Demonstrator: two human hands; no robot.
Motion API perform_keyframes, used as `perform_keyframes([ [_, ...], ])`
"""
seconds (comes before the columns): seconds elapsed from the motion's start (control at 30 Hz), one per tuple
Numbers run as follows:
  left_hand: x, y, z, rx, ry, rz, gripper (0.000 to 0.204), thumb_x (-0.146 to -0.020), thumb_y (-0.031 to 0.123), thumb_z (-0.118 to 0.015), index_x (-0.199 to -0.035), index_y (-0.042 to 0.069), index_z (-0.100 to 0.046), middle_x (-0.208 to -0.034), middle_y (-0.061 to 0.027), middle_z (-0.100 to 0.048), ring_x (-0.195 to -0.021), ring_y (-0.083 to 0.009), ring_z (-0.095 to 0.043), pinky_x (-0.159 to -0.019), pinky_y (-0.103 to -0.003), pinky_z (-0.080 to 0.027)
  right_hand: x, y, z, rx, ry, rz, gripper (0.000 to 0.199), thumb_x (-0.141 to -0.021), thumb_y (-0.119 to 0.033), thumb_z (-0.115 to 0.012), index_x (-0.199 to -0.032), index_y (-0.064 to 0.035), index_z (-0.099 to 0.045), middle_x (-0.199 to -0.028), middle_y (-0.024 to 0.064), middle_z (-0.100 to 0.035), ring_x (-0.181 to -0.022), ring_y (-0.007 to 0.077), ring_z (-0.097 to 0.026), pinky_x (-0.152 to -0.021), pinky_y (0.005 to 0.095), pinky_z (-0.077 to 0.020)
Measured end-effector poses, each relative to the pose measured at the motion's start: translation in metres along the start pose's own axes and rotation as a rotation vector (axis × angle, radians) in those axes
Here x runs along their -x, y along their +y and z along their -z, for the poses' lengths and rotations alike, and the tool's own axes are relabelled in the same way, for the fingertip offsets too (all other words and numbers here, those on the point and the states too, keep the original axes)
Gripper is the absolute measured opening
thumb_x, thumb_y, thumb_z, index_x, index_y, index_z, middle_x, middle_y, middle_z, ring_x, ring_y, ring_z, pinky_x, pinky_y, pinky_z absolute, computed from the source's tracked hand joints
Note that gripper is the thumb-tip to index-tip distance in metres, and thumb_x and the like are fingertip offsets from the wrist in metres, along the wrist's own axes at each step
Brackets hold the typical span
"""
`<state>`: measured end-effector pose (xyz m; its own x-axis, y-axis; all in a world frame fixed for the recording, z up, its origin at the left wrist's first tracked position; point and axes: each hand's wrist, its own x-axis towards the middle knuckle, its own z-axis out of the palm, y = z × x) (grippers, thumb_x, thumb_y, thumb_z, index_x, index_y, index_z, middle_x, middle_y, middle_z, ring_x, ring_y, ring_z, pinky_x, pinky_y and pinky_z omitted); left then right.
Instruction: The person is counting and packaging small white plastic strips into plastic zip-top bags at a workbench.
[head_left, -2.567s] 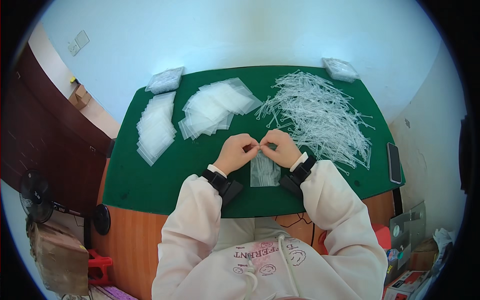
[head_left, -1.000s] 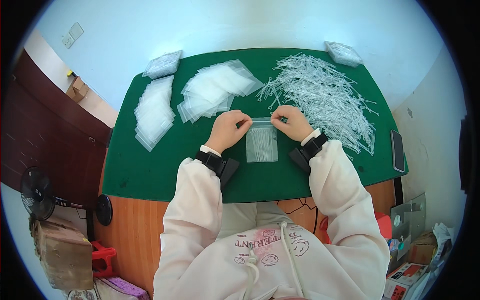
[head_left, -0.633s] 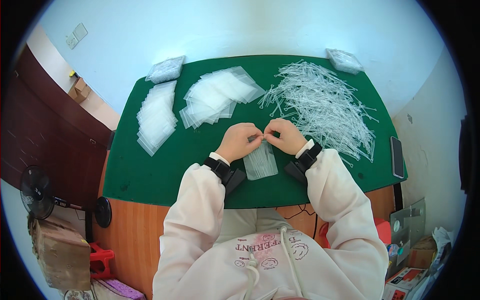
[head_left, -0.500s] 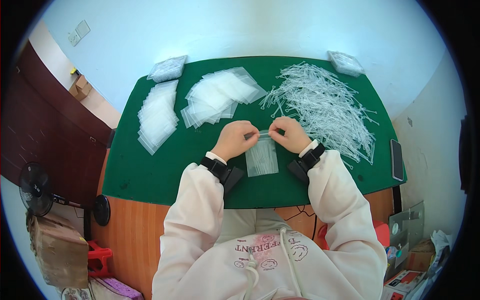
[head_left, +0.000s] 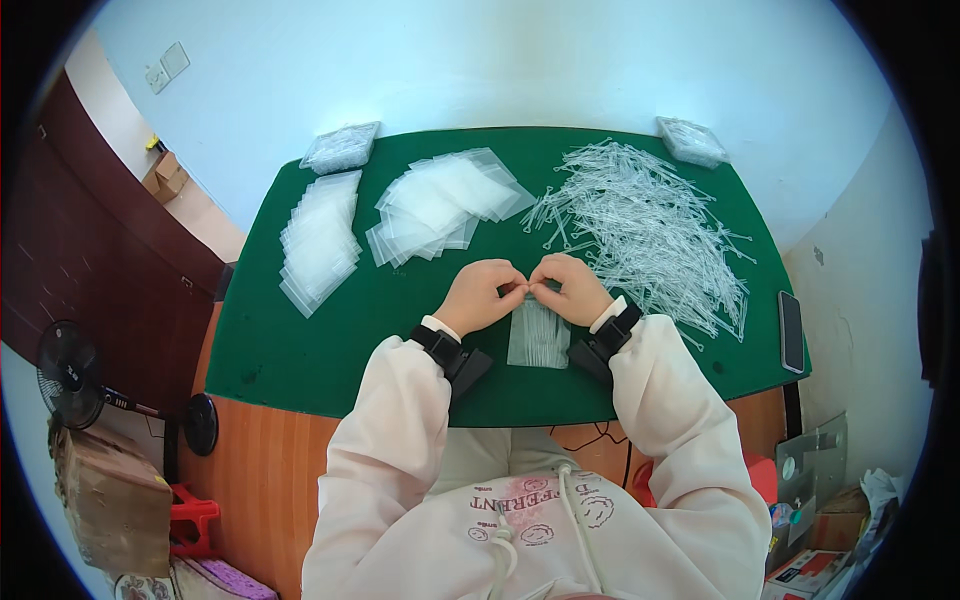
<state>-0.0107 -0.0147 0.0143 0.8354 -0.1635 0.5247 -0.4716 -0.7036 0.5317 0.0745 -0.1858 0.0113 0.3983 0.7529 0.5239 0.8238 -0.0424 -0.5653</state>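
Note:
My left hand point(head_left: 485, 294) and my right hand point(head_left: 570, 288) meet at the top edge of a small clear zip bag point(head_left: 539, 337), both closed in a pinch on it. Thin clear plastic sticks show inside the bag, which lies on the green tabletop point(head_left: 290, 372) near its front edge. Beyond my right hand spreads a big heap of clear plastic sticks with looped ends point(head_left: 650, 235). Past my left hand lies a loose pile of flat clear zip bags point(head_left: 440, 205). An overlapping row of zip bags point(head_left: 322, 245) lies farther left.
Clear filled boxes stand at the back corners, one at left point(head_left: 341, 147) and one at right point(head_left: 692, 142). A phone point(head_left: 791, 332) rests by the right edge. On the left are a black fan point(head_left: 70, 375), a cardboard box point(head_left: 110, 500) and a red stool point(head_left: 192, 520).
My hands have come together along the bag's top edge, the right one moving left. The bag sits slightly farther right in the view, and the whole table appears slightly lower.

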Motion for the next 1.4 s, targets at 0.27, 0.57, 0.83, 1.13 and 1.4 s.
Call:
perform_keyframes([
  [0.27,0.002,-0.007,0.004,0.214,0.02,0.281,0.012,-0.076,0.013,-0.063,-0.077,0.001,-0.063,-0.068,-0.0058,-0.06,-0.06,-0.0135,-0.055,-0.057,-0.025,-0.043,0.003,0.025,0.02,-0.088,-0.007,-0.162,0.011,-0.073,-0.012,-0.061,-0.076,-0.0022,-0.059,-0.07,0.0075,-0.057,-0.063,0.0209,-0.054,-0.059,0.0305,-0.0428],
  [0.57,0.002,-0.019,0.006,0.4,0.054,0.406,0.012,-0.078,0.012,-0.062,-0.082,0.001,-0.063,-0.066,0.0004,-0.058,-0.061,-0.0077,-0.053,-0.058,-0.021,-0.042,0.007,0.04,0.028,-0.503,0.049,-0.422,0.009,-0.082,-0.012,-0.056,-0.08,-0.0031,-0.057,-0.071,0.0003,-0.057,-0.065,0.0086,-0.053,-0.06,0.0223,-0.0429],
  [0.83,-0.001,-0.001,0.007,0.612,0.068,0.312,0.018,-0.078,0.007,-0.061,-0.096,0.005,-0.06,-0.096,-0.0032,-0.056,-0.084,-0.0098,-0.051,-0.07,-0.022,-0.043,0.003,0.012,0.015,-0.996,-0.019,-0.548,0.009,-0.088,-0.014,-0.053,-0.086,-0.0051,-0.053,-0.073,-0.0002,-0.056,-0.064,0.0077,-0.054,-0.06,0.021,-0.0443],
  [1.13,-0.003,0.004,0.011,0.506,-0.125,-0.076,0.016,-0.074,0.005,-0.065,-0.09,0.006,-0.062,-0.113,-0.0058,-0.051,-0.096,-0.0139,-0.052,-0.079,-0.029,-0.043,0.005,0.011,-0.003,-0.921,-0.143,-0.485,0.011,-0.087,-0.013,-0.054,-0.09,-0.0029,-0.055,-0.076,0.0012,-0.058,-0.065,0.008,-0.055,-0.058,0.0215,-0.046],
  [1.4,-0.003,0.009,0.02,0.889,-0.181,0.439,0.013,-0.081,0.012,-0.061,-0.079,0.0,-0.062,-0.073,-0.0045,-0.062,-0.066,-0.0093,-0.058,-0.061,-0.023,-0.046,0.007,0.024,-0.005,-0.949,0.008,-0.57,0.011,-0.086,-0.013,-0.056,-0.088,-0.0021,-0.057,-0.072,0.0019,-0.057,-0.06,0.0084,-0.054,-0.056,0.021,-0.0458],
])
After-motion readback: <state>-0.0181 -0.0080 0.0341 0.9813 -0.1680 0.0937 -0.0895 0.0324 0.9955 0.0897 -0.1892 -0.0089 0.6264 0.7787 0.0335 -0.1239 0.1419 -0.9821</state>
